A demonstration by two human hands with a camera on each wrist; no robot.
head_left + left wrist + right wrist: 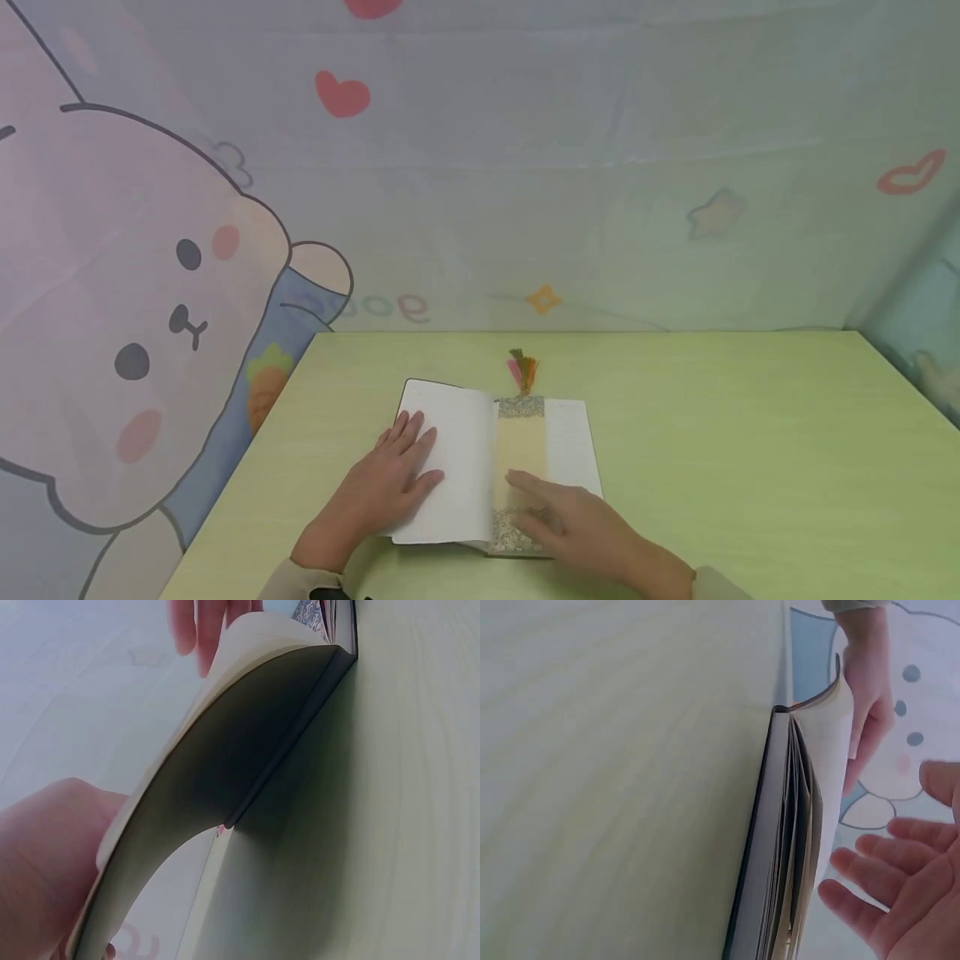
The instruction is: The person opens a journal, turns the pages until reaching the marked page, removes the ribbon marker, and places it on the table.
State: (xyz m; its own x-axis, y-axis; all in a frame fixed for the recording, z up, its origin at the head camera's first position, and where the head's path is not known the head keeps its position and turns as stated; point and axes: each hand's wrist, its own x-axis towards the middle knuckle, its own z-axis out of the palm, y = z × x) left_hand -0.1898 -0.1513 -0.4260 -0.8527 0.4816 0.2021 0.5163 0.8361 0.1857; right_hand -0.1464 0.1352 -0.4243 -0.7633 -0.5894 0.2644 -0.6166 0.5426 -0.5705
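An opened notebook lies on the table, its left cover and leaves curving up off the tabletop. My left hand rests on the left page near its outer edge, fingers spread; no fingers show on the cover's dark underside. Along the right page, beside the fold, lies a cream bookmark with patterned bands at both ends. Its green, pink and orange tassel extends past the notebook's top edge. Over the bookmark's lower part is my right hand; its fingers look loosely extended, with nothing gripped.
The notebook stands near the front of a pale green table. Behind it hangs a printed cloth backdrop with hearts and a large cartoon animal at the left. The table's back edge meets the cloth.
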